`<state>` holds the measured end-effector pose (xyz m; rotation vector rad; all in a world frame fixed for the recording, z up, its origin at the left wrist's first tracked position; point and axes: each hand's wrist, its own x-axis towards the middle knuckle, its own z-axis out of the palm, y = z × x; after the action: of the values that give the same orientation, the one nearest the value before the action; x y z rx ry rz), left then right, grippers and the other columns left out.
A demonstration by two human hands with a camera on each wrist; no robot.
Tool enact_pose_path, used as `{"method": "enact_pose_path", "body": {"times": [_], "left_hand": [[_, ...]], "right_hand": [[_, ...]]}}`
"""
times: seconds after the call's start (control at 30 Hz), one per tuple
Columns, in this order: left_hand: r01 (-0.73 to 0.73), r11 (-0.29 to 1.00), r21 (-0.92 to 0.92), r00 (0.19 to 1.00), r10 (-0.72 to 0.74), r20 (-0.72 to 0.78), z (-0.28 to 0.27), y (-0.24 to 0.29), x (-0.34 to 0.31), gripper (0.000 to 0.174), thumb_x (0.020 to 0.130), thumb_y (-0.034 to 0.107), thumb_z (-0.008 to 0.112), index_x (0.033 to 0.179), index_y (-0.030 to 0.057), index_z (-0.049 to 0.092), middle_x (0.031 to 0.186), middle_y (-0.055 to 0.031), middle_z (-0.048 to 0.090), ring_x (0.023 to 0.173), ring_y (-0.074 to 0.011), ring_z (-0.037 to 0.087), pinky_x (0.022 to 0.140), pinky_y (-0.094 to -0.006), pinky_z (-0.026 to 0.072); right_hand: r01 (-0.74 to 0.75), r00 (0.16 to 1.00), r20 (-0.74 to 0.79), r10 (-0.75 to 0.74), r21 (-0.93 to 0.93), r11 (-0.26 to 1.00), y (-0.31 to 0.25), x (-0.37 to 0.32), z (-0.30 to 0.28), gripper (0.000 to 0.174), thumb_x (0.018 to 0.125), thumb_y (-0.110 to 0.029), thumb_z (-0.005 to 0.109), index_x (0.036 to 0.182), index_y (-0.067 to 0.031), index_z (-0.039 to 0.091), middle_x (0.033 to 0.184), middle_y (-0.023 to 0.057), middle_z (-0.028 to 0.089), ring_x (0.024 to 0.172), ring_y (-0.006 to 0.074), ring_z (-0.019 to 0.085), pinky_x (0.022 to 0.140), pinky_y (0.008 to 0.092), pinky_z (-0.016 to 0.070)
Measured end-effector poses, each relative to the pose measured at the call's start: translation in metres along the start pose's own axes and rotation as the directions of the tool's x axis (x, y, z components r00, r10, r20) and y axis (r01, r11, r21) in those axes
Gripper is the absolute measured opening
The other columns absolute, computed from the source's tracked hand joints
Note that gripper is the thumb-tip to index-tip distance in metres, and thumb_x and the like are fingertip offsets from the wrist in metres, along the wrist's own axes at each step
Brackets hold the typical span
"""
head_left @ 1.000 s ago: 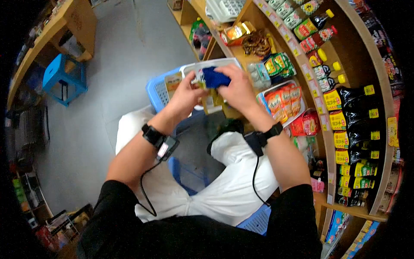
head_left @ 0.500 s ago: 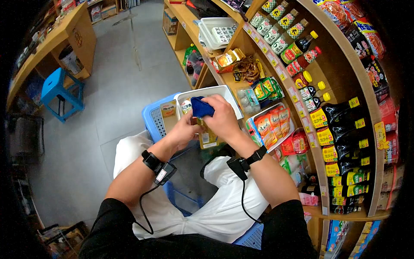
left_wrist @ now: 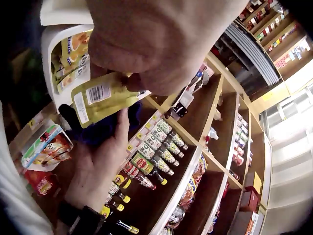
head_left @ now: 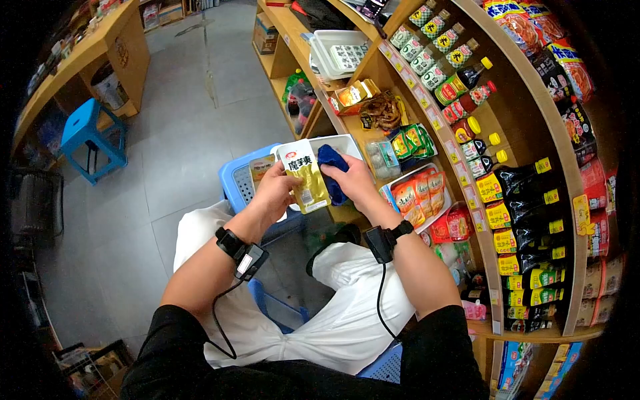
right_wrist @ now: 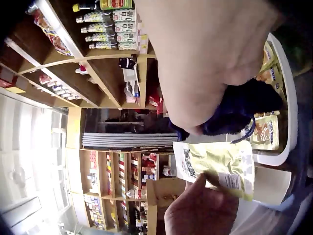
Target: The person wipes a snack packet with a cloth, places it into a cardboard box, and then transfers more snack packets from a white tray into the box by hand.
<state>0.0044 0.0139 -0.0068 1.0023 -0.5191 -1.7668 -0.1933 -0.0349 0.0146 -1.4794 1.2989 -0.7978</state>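
Note:
My left hand (head_left: pixel 272 190) pinches a gold and white snack pouch (head_left: pixel 305 180) by its left edge, its printed face up toward the head camera. In the right hand (head_left: pixel 355 181) is a bunched dark blue cloth (head_left: pixel 331 167), gripped just beside the pouch's right edge. Behind both hands stands a white bin (head_left: pixel 348 143) set by a light blue plastic stool (head_left: pixel 235 175). More yellow pouches (right_wrist: pixel 266 132) lie inside that bin in the right wrist view. The left wrist view shows the pouch's barcode side (left_wrist: pixel 100 95) with the blue cloth (left_wrist: pixel 100 132) close beneath it.
Wooden shelves (head_left: pixel 497 280) with sauce bottles (head_left: pixel 513 193) curve along the right. A white tray of orange packets (head_left: pixel 420 193) sits on the lower shelf, near the right forearm. A blue stool (head_left: pixel 93 140) and a wooden counter (head_left: pixel 127 60) stand at the left across the grey floor.
The blue cloth has moved off the pouch to its right. The pouch, earlier partly covered by cloth and hands, now shows its whole front, held by the left hand.

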Motion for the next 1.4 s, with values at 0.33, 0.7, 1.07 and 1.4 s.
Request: {"method": "enact_pose_path", "body": {"times": [0.33,0.7,1.07,1.4], "left_hand": [[-0.014,0.995,-0.101,1.000,0.013,-0.013,-0.009,0.000,0.006,0.036,0.099,-0.001,0.051,0.134,0.0094,0.053,0.118,-0.0059,0.065,0.108,-0.0207,0.063,0.090,-0.0437,0.0551],[-0.153,0.964,0.216,0.953,0.201,-0.225,-0.047,0.001,0.027,0.033,0.093,0.008,0.059,0.125,0.0031,0.058,0.114,-0.0082,0.062,0.099,-0.0168,0.060,0.084,-0.0322,0.0518],[-0.261,0.875,0.408,0.885,0.385,-0.260,-0.075,0.004,0.042,0.030,0.086,0.003,0.061,0.115,-0.0028,0.064,0.102,-0.0113,0.067,0.086,-0.0181,0.065,0.077,-0.0295,0.0532],[-0.147,0.029,0.989,0.675,0.734,0.078,-0.073,0.001,0.030,0.029,0.074,0.004,0.070,0.103,0.0063,0.071,0.112,-0.0194,0.059,0.110,-0.0385,0.055,0.093,-0.0465,0.0498]], "right_hand": [[-0.044,0.977,0.211,0.005,0.179,0.983,-0.015,-0.001,0.019,0.035,0.087,-0.021,0.079,0.112,0.0008,0.070,0.096,0.0027,0.072,0.081,0.0093,0.065,0.074,0.0268,0.0535],[-0.002,0.997,-0.066,-0.047,-0.605,0.796,0.024,0.038,0.003,0.035,0.072,-0.029,0.080,0.097,-0.0049,0.073,0.089,0.0198,0.073,0.084,0.0386,0.070,0.075,0.0468,0.0549],[0.130,0.987,0.147,-0.058,-0.546,0.828,0.016,0.028,0.017,0.037,0.075,-0.029,0.082,0.099,-0.0018,0.074,0.088,0.0187,0.072,0.083,0.0353,0.070,0.078,0.0426,0.0547],[0.082,0.993,0.116,-0.030,-0.480,0.873,0.017,0.019,-0.003,0.036,0.074,-0.033,0.081,0.095,-0.0050,0.074,0.086,0.0168,0.072,0.081,0.0334,0.070,0.076,0.0418,0.0539]]}}
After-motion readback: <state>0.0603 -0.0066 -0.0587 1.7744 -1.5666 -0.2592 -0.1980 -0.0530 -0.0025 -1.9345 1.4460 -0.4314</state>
